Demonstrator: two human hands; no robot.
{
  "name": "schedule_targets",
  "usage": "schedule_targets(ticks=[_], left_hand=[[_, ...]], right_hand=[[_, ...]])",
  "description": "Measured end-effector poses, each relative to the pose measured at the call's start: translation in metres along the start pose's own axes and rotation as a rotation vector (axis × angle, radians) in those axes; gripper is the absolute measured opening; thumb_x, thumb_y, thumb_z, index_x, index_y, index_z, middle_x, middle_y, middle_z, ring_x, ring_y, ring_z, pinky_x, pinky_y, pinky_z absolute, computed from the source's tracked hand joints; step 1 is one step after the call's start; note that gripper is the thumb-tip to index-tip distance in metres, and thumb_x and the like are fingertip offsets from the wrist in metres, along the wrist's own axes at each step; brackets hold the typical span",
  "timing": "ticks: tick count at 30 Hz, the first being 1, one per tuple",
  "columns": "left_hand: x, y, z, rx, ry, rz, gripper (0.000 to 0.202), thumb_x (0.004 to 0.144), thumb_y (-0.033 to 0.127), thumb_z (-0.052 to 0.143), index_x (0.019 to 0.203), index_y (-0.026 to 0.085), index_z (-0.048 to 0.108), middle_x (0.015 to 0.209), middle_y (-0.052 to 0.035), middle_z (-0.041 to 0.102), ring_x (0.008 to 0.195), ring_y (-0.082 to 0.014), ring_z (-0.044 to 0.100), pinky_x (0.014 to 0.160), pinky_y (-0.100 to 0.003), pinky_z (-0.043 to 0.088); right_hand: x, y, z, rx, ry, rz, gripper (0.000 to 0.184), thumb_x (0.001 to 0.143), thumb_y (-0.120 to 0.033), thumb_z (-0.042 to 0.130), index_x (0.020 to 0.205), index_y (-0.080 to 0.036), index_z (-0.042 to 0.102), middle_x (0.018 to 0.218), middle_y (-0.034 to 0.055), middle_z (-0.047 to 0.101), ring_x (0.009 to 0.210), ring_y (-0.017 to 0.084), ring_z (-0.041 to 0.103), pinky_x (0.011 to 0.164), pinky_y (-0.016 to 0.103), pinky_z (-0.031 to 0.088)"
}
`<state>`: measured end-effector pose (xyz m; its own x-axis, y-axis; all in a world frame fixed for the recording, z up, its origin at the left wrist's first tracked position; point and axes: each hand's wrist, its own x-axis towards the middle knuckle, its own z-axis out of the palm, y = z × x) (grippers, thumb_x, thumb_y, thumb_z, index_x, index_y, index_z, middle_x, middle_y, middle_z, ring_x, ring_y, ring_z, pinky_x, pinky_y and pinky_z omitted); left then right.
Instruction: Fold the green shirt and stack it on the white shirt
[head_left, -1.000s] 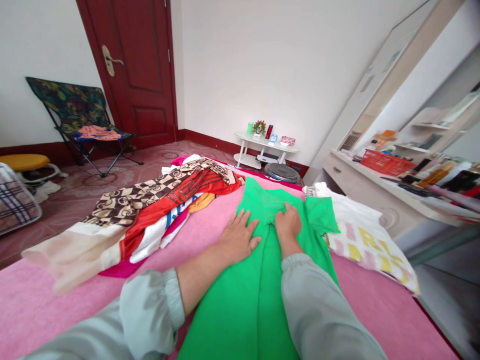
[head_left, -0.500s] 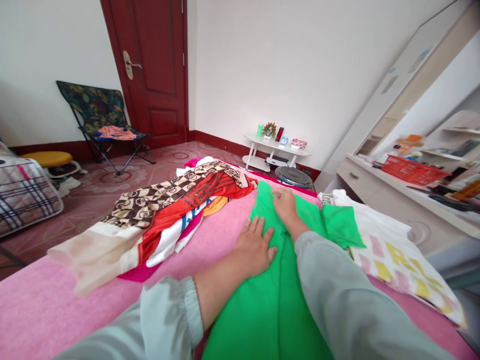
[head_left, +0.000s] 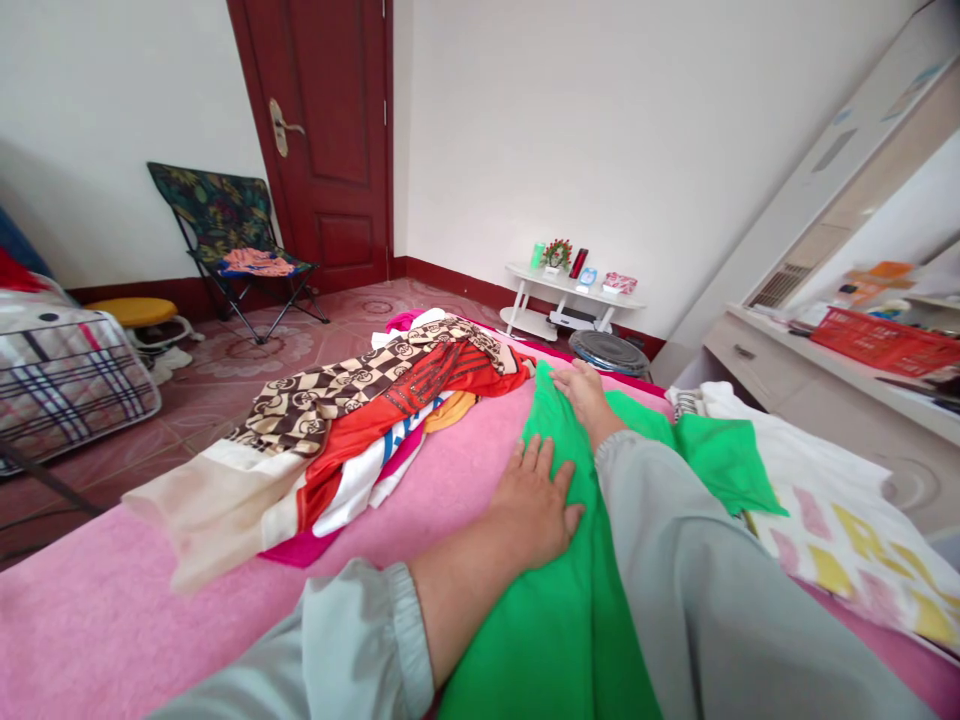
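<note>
A green shirt (head_left: 540, 620) lies lengthwise on the pink bed cover (head_left: 450, 480), a long crease down its middle and a sleeve stretching out to the right. My left hand (head_left: 536, 505) rests flat on its left side, fingers spread. Farther up, my right hand (head_left: 583, 395) lies on the cloth near its far end, fingers stretched toward the left edge; its palm side is hidden. The shirt's sleeve partly covers a white shirt (head_left: 810, 445) with yellow and pink print.
Left of the green shirt is a heap of clothes with a brown checkered garment (head_left: 300, 400) and a red one (head_left: 345, 440). A low white side table (head_left: 562, 285) stands beyond the bed. Drawers with a red basket (head_left: 885, 340) are at right, a folding chair (head_left: 225, 225) at left.
My right hand has unbent its fingers and shifted slightly toward the shirt's far end, while the left side of the cloth now lies narrower. The view has turned a little left.
</note>
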<state>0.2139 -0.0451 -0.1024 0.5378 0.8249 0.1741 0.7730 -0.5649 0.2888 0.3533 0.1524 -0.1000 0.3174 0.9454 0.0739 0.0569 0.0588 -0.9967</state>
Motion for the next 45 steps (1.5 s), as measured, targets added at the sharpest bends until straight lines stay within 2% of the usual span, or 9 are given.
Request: schedule_targets(ticks=[6,15,20,22,25,31,37,41,45], left_hand=[[-0.001,0.000,0.001,-0.011,0.010,-0.009,0.060,0.092,0.048,0.033,0.141,0.014,0.039,0.151,-0.0179,0.024,0.140,-0.0333,0.016,0.114,-0.051,0.014],[0.000,-0.001,0.005,0.002,0.015,-0.001,0.059,0.092,0.048,0.031,0.140,0.014,0.039,0.151,-0.0183,0.025,0.140,-0.0340,0.018,0.113,-0.052,0.014],[0.001,-0.001,0.006,0.005,0.023,0.007,0.060,0.092,0.048,0.031,0.140,0.014,0.039,0.150,-0.0198,0.025,0.140,-0.0342,0.018,0.112,-0.051,0.014],[0.001,-0.001,0.006,0.007,0.027,0.001,0.059,0.092,0.049,0.031,0.140,0.015,0.040,0.150,-0.0189,0.026,0.140,-0.0339,0.018,0.112,-0.051,0.015],[0.001,-0.002,0.007,0.009,0.044,-0.005,0.059,0.092,0.049,0.032,0.139,0.015,0.040,0.150,-0.0187,0.027,0.140,-0.0332,0.019,0.112,-0.051,0.015],[0.001,-0.003,0.010,0.008,0.066,-0.003,0.058,0.091,0.049,0.033,0.139,0.017,0.041,0.150,-0.0165,0.028,0.140,-0.0325,0.020,0.112,-0.051,0.016],[0.002,-0.003,0.010,-0.008,0.059,-0.015,0.059,0.091,0.050,0.034,0.139,0.017,0.041,0.151,-0.0157,0.027,0.140,-0.0319,0.019,0.113,-0.050,0.015],[0.003,-0.006,0.010,-0.024,0.036,-0.020,0.060,0.091,0.053,0.032,0.139,0.019,0.041,0.151,-0.0143,0.028,0.140,-0.0319,0.019,0.113,-0.050,0.015],[0.004,-0.010,0.013,-0.021,0.068,0.001,0.061,0.090,0.055,0.033,0.138,0.019,0.042,0.150,-0.0132,0.029,0.140,-0.0311,0.020,0.113,-0.049,0.016]], right_hand=[[-0.001,0.014,0.003,-0.128,0.023,-0.139,0.063,0.065,-0.012,0.063,0.126,-0.018,0.045,0.121,0.0105,0.058,0.108,0.019,0.059,0.089,0.034,0.050],[-0.006,0.001,0.001,-0.488,-0.170,-0.452,0.043,0.063,0.002,0.048,0.095,-0.019,0.069,0.113,0.0045,0.062,0.103,0.019,0.057,0.100,0.036,0.040],[-0.019,-0.008,-0.002,-1.096,-0.311,-0.590,0.048,0.071,0.002,0.048,0.107,-0.023,0.068,0.127,0.0087,0.053,0.111,0.023,0.054,0.097,0.034,0.039],[-0.024,-0.014,-0.003,-1.356,-0.273,-0.539,0.045,0.076,-0.003,0.048,0.114,-0.022,0.065,0.122,0.0125,0.055,0.105,0.023,0.057,0.090,0.033,0.042],[-0.026,-0.024,-0.002,-1.497,-0.169,-0.433,0.036,0.078,-0.011,0.050,0.110,-0.016,0.064,0.109,0.0153,0.061,0.099,0.026,0.060,0.082,0.034,0.044],[-0.017,-0.023,0.003,-1.201,0.046,-0.327,0.030,0.081,-0.020,0.044,0.103,-0.011,0.064,0.101,0.0164,0.067,0.099,0.027,0.061,0.084,0.036,0.045],[-0.020,-0.001,0.007,-1.013,-0.346,-0.349,0.049,0.079,-0.025,0.056,0.128,-0.015,0.053,0.132,0.0092,0.055,0.119,0.019,0.053,0.099,0.030,0.041],[-0.039,-0.005,-0.004,-0.992,-0.391,-0.391,0.055,0.086,-0.030,0.050,0.137,-0.010,0.043,0.145,0.0139,0.039,0.133,0.021,0.038,0.110,0.034,0.028],[-0.086,-0.008,-0.036,-0.982,-0.412,-0.530,0.053,0.088,-0.035,0.047,0.133,-0.007,0.048,0.144,0.0166,0.040,0.135,0.024,0.033,0.113,0.038,0.023]])
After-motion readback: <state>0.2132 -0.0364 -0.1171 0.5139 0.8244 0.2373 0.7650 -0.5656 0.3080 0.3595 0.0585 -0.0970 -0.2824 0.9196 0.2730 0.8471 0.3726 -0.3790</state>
